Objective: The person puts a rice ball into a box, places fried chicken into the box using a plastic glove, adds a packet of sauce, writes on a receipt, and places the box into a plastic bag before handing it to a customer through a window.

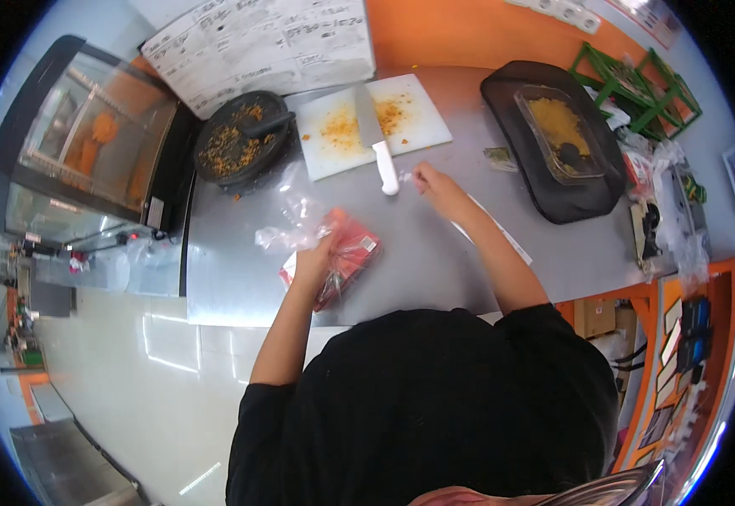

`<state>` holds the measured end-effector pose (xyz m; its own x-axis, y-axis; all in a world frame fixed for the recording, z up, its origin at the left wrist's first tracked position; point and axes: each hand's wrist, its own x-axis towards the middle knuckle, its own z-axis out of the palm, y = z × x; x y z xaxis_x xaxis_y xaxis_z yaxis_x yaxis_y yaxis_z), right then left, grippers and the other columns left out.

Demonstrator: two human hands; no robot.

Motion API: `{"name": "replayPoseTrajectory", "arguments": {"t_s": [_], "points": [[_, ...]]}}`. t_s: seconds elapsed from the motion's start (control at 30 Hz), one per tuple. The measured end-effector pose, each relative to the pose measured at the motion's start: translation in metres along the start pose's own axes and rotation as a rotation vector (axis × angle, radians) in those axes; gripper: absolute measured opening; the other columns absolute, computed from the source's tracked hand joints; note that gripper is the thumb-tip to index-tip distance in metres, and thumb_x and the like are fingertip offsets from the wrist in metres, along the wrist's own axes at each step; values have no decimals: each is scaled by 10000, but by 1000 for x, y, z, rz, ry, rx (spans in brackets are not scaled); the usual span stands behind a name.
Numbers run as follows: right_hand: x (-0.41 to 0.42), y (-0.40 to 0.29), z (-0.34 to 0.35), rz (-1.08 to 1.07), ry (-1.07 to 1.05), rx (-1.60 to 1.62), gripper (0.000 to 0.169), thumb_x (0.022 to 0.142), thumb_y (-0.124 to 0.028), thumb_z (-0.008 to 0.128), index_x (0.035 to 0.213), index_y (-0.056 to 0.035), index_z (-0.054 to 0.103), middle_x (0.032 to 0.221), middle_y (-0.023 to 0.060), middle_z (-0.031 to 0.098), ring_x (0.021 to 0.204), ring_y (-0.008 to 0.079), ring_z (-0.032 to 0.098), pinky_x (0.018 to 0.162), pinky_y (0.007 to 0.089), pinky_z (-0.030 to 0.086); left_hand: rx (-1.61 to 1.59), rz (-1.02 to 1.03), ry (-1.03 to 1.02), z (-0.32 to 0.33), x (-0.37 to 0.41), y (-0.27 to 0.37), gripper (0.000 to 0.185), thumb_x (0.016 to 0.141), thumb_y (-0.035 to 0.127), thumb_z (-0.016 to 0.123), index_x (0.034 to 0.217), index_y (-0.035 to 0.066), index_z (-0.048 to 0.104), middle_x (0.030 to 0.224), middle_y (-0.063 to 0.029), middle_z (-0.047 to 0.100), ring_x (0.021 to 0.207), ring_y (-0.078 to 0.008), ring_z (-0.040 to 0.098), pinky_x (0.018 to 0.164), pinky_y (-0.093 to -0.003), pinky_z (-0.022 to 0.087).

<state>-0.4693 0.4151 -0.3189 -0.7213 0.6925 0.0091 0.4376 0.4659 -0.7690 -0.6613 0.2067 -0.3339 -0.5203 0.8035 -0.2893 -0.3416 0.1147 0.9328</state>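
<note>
My left hand (317, 256) grips a red package (358, 243) in clear plastic wrapping, resting on the steel worktop. Loose clear plastic (295, 212) spreads from it past my fingers. My right hand (434, 188), fingers closed, pinches a small piece of clear plastic (407, 177) just right of a knife's white handle (386, 168). The knife's blade (365, 117) lies across a white cutting board (317, 133) smeared with orange-yellow crumbs. To the left, a dark stone mortar (206, 142) holds brownish crumbs, and its pestle (268, 125) leans in it.
A black tray (548, 202) bears a clear container (541, 158) of yellow food at the right. A small packet (500, 159) lies beside it. Green racks (652, 95) and plastic bags (674, 209) line the right edge. A glass display case (89, 139) and a written-on whiteboard (266, 47) stand behind at left.
</note>
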Motion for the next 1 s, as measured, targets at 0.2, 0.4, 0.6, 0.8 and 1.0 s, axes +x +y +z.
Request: {"name": "replayPoseTrajectory", "arguments": {"t_s": [0.2,0.4,0.6,0.8,1.0], "points": [[-29,-86,26,-231,-242,43,135,872,-172,500,952,-68,470,807,147,590,752,310,587,658,373,453,173,224,-184,19,-10,14,408,862,212,568,1192,-18,499,1133,-109,560,1032,-172,521,879,-282,409],[-36,-93,32,-220,-284,71,127,865,-159,514,946,-70,475,783,140,594,722,313,584,639,378,453,160,123,-64,20,-17,11,428,853,189,583,1216,-6,468,1156,-99,535,1053,-175,505,912,-301,392],[-37,-90,17,-179,-365,121,113,860,-145,522,921,-58,484,770,138,594,720,303,578,638,374,444,433,-133,125,39,-40,28,470,850,282,590,1208,2,468,1162,-104,518,1042,-183,501,886,-298,392],[-37,-40,-11,-72,-176,-40,147,869,-182,500,893,-40,529,772,169,582,720,316,567,634,392,426,30,-250,211,12,-20,9,417,852,332,581,1133,31,517,960,-53,550,847,-127,515,738,-256,423],[-18,34,-77,-85,301,-694,150,839,-118,516,973,-80,571,932,134,592,918,300,552,832,372,419,182,-230,173,21,-27,25,494,850,333,582,1211,19,460,1086,-77,533,983,-164,502,843,-290,398]]}}
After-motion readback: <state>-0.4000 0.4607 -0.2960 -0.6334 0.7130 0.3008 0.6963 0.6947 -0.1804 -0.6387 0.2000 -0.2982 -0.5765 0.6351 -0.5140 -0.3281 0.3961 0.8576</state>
